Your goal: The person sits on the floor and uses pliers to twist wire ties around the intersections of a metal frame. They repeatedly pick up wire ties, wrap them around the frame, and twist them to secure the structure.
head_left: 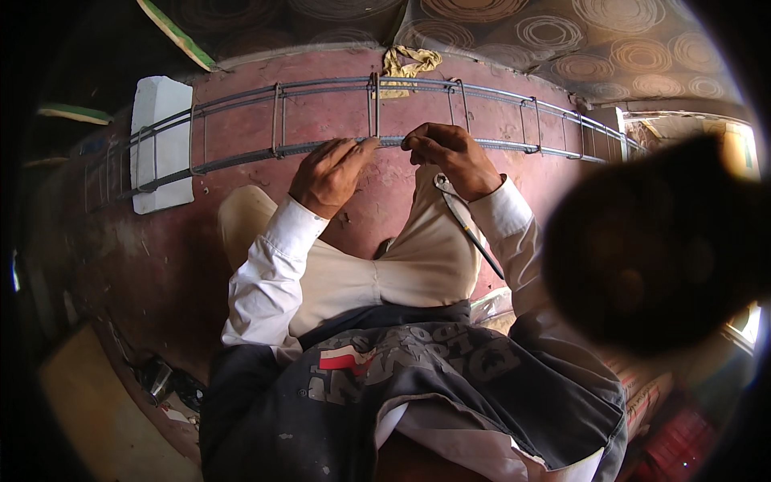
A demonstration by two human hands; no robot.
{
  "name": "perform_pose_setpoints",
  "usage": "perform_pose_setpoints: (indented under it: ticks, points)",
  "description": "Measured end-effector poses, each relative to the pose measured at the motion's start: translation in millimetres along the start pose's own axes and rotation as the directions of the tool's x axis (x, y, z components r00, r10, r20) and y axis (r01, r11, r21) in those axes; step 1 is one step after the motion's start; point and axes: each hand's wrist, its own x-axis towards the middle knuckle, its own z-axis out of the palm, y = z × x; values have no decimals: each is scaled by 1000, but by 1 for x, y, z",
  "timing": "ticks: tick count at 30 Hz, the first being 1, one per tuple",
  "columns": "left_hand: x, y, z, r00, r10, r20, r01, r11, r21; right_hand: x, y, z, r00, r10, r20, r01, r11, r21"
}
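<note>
Two hands' grips pinch the near bar of a long grey rebar cage (321, 120); left hand (329, 173), right hand (454, 157)

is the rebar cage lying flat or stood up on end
Lying flat: the rebar cage stretches lengthwise across the reddish floor, both hands on its near bar.

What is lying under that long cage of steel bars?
Under the rebar cage shows reddish floor, a white block toward its left end and a yellow rag behind. Both hands cover the nearest bar's middle.

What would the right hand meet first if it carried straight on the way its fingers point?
Probably the left hand: the right hand points leftward along the near steel bar, though depth is unclear.
</note>
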Motion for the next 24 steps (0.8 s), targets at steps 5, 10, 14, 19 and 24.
perform_pose_setpoints:
  ticks: [5,10,14,19,24]
  points:
    - [-2,-2,-3,991,31,131,-49,990,131,0,2,-7,990,-133,51,142,903,-405]
    - [-3,8,-6,988,-67,139,81,992,-97,4,6,-8,978,-188,86,203,800,-565]
    - [-11,2,-8,980,-129,154,153,976,-156,3,4,-9,960,-83,268,209,848,-486]
    - [-1,0,-14,942,-311,126,327,934,-144,25,-4,-19,909,-169,381,329,852,-407]
    - [11,-25,-13,769,-608,198,621,784,-4,85,0,-31,859,-465,214,495,648,-579]
